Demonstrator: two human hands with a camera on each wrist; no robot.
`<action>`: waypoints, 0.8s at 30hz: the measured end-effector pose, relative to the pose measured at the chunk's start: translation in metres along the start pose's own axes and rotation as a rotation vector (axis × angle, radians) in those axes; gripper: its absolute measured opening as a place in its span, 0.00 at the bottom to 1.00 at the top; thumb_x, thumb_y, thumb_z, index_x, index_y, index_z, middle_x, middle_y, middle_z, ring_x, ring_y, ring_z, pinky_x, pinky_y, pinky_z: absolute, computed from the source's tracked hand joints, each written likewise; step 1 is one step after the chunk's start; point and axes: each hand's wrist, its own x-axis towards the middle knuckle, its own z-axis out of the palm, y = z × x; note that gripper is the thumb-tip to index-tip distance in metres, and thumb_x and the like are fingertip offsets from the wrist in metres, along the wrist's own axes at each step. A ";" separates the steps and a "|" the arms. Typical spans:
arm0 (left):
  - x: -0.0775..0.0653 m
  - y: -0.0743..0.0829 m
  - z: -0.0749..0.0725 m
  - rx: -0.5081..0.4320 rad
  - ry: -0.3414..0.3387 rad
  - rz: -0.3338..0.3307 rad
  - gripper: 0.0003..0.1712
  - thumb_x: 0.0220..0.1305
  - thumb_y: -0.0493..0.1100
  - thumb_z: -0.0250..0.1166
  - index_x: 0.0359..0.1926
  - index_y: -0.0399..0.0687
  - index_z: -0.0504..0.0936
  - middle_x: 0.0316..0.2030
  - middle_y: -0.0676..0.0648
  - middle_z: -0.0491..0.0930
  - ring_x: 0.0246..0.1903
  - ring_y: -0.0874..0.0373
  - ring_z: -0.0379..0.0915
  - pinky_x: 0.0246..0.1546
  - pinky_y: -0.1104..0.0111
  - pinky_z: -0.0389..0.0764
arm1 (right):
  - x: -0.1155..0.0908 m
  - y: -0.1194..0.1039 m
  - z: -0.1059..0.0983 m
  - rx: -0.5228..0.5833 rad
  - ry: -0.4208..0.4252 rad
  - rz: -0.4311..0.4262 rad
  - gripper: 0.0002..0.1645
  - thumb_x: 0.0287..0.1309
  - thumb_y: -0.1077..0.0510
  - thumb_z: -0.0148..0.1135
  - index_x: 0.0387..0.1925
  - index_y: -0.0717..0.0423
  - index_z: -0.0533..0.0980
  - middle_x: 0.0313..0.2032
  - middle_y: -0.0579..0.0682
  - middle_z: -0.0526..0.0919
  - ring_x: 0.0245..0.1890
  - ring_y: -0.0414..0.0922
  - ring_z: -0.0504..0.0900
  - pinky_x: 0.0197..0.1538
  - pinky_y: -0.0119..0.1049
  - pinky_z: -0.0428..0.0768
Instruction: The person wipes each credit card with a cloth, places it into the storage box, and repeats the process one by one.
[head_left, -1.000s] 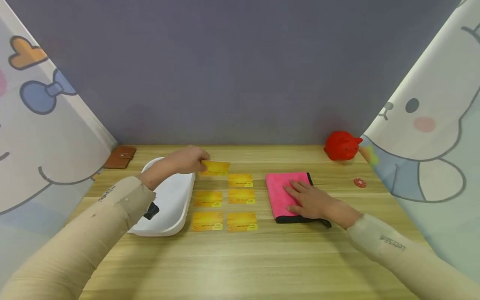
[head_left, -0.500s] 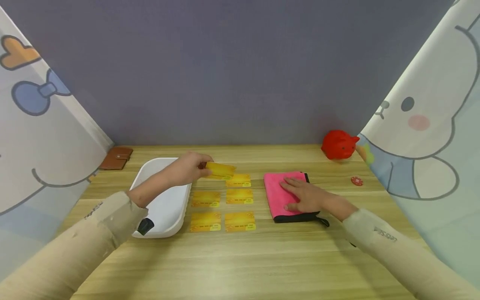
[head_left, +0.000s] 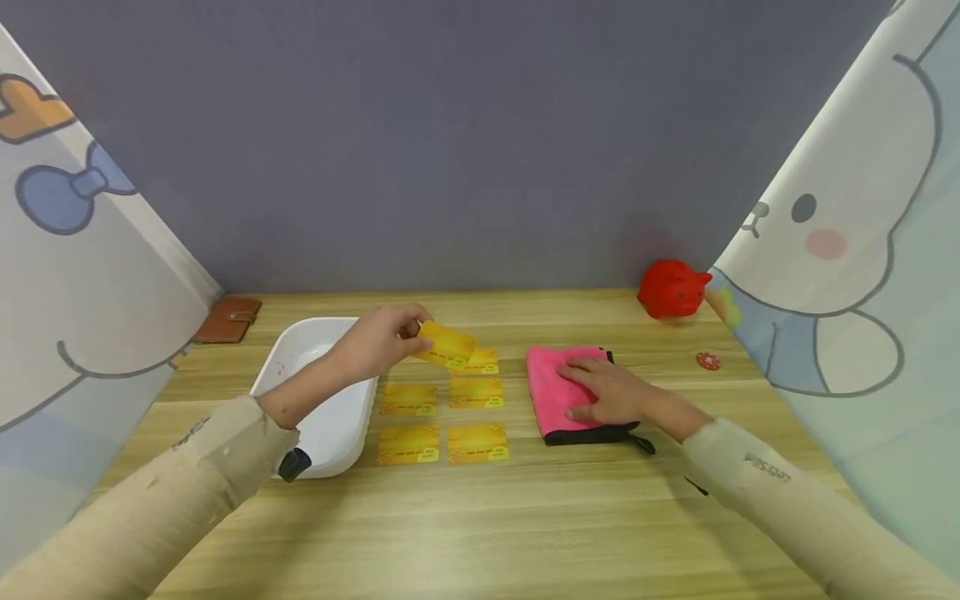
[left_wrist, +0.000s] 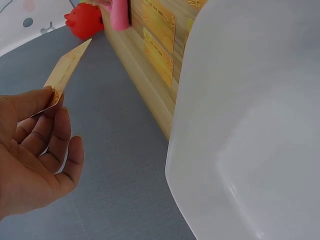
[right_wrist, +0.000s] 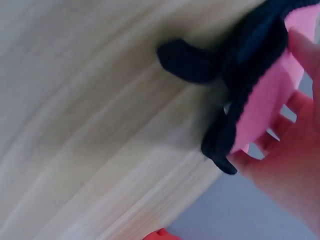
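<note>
My left hand [head_left: 382,340] pinches a yellow card [head_left: 444,343] between thumb and fingers, past the far right rim of the white basin [head_left: 367,408]. In the left wrist view this card [left_wrist: 65,72] is tilted, one end tucked in the grip. Below it in the head view, the far card [head_left: 483,360] is partly covered. Several more yellow cards lie in rows on the table, such as the near right card [head_left: 477,443]. My right hand [head_left: 607,392] rests with fingers spread on a folded pink cloth [head_left: 546,392] with black edging and a black loop.
A brown wallet [head_left: 228,320] lies at the back left of the wooden table [head_left: 480,533]. Toward the back right stand a red piggy bank [head_left: 672,289] and a red poker chip [head_left: 708,361]. A grey panel [head_left: 480,150] rises behind the table.
My left hand has carried the pinched card rightward, and the card is more tilted, now overlapping the far right one. The right hand stays on the pink cloth.
</note>
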 end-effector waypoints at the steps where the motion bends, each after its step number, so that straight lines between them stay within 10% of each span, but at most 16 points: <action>1: -0.001 -0.001 0.000 -0.002 0.000 -0.001 0.20 0.69 0.44 0.65 0.59 0.45 0.79 0.38 0.48 0.84 0.31 0.58 0.75 0.40 0.60 0.78 | 0.000 0.001 -0.001 0.019 -0.011 -0.001 0.46 0.63 0.39 0.63 0.74 0.57 0.63 0.73 0.63 0.61 0.73 0.65 0.58 0.71 0.66 0.59; 6: -0.003 -0.001 -0.001 -0.008 0.017 0.003 0.20 0.69 0.44 0.66 0.59 0.44 0.79 0.38 0.47 0.84 0.30 0.58 0.75 0.38 0.61 0.77 | 0.002 0.003 -0.005 0.018 -0.021 -0.013 0.47 0.63 0.40 0.64 0.74 0.60 0.61 0.74 0.62 0.61 0.74 0.65 0.57 0.72 0.65 0.57; 16: -0.005 -0.003 -0.001 -0.031 0.044 0.001 0.18 0.68 0.42 0.66 0.56 0.44 0.80 0.36 0.48 0.83 0.31 0.56 0.75 0.33 0.64 0.75 | -0.001 -0.003 0.009 -0.126 0.286 -0.127 0.26 0.63 0.50 0.67 0.56 0.62 0.79 0.55 0.56 0.79 0.54 0.56 0.76 0.56 0.55 0.77; 24: -0.007 0.000 0.006 -0.114 0.047 0.012 0.19 0.69 0.41 0.65 0.59 0.45 0.79 0.33 0.48 0.80 0.24 0.57 0.66 0.28 0.66 0.70 | -0.002 -0.002 0.016 -0.042 0.410 -0.051 0.24 0.62 0.52 0.68 0.56 0.58 0.79 0.54 0.55 0.83 0.55 0.57 0.80 0.58 0.57 0.76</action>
